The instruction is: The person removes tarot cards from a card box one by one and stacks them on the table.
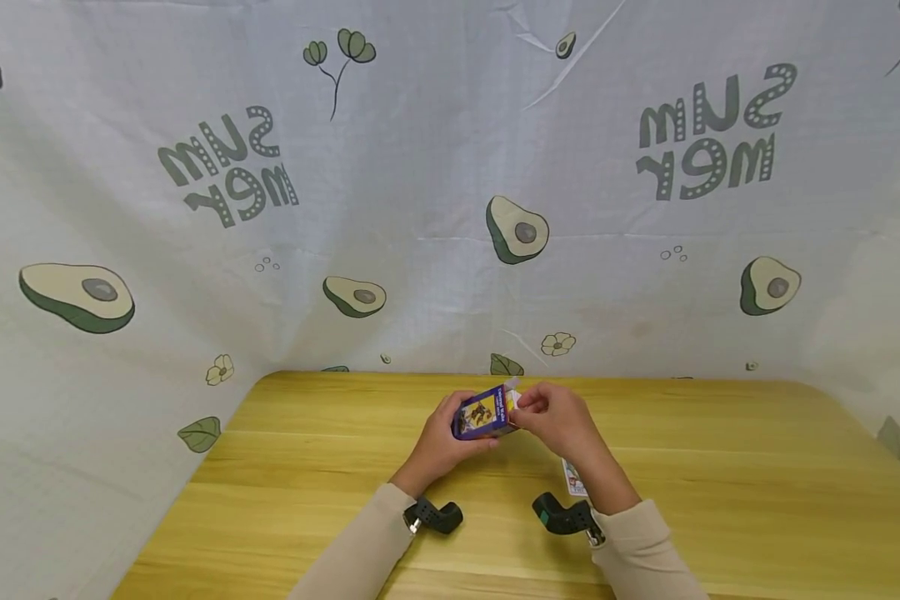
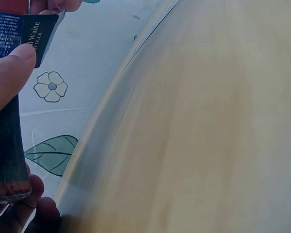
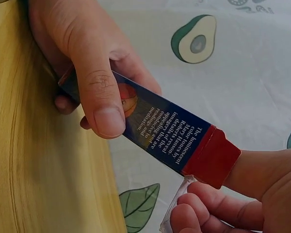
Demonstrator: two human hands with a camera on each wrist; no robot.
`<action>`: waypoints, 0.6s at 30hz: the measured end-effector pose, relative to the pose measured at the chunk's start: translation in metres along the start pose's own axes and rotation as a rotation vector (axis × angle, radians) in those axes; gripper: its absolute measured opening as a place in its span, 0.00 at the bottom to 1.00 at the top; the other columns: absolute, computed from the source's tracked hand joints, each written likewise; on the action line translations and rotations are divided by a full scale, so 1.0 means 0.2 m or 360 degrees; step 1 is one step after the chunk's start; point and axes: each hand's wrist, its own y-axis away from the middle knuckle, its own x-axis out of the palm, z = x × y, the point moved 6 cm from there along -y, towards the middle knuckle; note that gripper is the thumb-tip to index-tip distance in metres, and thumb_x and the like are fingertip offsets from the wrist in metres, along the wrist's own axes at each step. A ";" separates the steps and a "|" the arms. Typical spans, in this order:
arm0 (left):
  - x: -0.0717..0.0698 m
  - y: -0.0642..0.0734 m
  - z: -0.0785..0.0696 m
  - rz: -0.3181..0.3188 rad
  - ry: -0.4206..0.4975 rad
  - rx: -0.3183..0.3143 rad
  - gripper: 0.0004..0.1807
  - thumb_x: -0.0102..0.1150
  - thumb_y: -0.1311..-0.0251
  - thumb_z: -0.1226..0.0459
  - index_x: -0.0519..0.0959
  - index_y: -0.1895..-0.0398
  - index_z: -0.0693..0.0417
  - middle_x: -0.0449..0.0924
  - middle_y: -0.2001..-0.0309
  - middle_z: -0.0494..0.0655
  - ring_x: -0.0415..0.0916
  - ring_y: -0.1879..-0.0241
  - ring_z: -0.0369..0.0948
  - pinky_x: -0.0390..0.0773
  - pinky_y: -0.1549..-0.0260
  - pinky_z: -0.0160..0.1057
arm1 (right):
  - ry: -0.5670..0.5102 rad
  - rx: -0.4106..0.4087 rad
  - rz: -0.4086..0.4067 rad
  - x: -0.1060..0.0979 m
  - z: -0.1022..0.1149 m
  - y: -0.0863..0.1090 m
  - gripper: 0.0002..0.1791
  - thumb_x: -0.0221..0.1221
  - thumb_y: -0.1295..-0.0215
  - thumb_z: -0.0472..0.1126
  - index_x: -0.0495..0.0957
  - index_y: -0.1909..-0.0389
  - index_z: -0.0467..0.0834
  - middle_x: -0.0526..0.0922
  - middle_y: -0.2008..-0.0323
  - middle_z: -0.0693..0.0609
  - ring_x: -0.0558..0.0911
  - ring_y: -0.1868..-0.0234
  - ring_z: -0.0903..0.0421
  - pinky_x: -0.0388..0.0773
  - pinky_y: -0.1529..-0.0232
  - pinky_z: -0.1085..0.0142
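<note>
The box (image 1: 484, 414) is dark blue-purple, with a yellow picture on its front and pale lettering, "Waite" and "Deck" readable. It is held above the tabletop (image 1: 330, 467), gripped around its left part by the left hand (image 1: 438, 446). A red flap (image 3: 216, 158) sticks out at its right end, where the right hand (image 1: 558, 417) pinches a pale, translucent edge.

Purple-blue card box (image 1: 480, 414), red flap (image 3: 216, 158), beige sleeves (image 1: 363, 546), yellow wood-grain table (image 1: 735, 483), white avocado-print cloth (image 1: 427, 167)
</note>
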 end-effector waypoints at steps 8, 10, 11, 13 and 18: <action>0.00 0.00 -0.01 0.0002 0.0007 -0.0024 0.36 0.74 0.51 0.54 0.67 0.38 0.37 0.70 0.46 0.38 0.69 0.49 0.39 0.71 0.48 0.40 | 0.0006 0.0008 0.0011 -0.02 0.00 0.00 0.13 0.66 0.42 0.41 0.80 0.62 0.36 0.83 0.69 0.48 0.78 0.71 0.55 0.76 0.70 0.63; 0.00 0.00 -0.01 0.0004 0.0013 -0.0028 0.36 0.74 0.50 0.54 0.67 0.38 0.37 0.70 0.45 0.39 0.69 0.49 0.39 0.71 0.47 0.40 | -0.0011 0.0013 0.0023 -0.02 0.00 0.00 0.13 0.66 0.41 0.41 0.81 0.61 0.36 0.83 0.68 0.48 0.79 0.70 0.54 0.77 0.70 0.63; 0.00 0.00 -0.01 0.0005 0.0015 -0.0027 0.36 0.74 0.50 0.54 0.67 0.38 0.37 0.70 0.45 0.39 0.69 0.49 0.39 0.71 0.48 0.40 | -0.0021 0.0014 0.0028 -0.02 0.00 0.00 0.13 0.66 0.40 0.41 0.81 0.61 0.35 0.83 0.68 0.47 0.79 0.70 0.53 0.77 0.69 0.63; 0.00 0.00 0.00 0.0009 0.0019 -0.0026 0.36 0.74 0.50 0.54 0.67 0.38 0.38 0.70 0.45 0.39 0.69 0.49 0.39 0.71 0.48 0.39 | -0.0027 0.0015 0.0037 -0.03 0.00 0.01 0.13 0.65 0.40 0.41 0.81 0.60 0.35 0.83 0.67 0.47 0.79 0.70 0.53 0.78 0.68 0.63; 0.00 0.00 0.00 0.0016 0.0033 -0.0016 0.37 0.73 0.50 0.53 0.67 0.37 0.39 0.70 0.46 0.40 0.69 0.49 0.39 0.72 0.49 0.39 | -0.0026 0.0015 0.0049 -0.04 0.00 0.01 0.13 0.64 0.39 0.40 0.81 0.58 0.36 0.83 0.67 0.47 0.80 0.69 0.51 0.78 0.68 0.63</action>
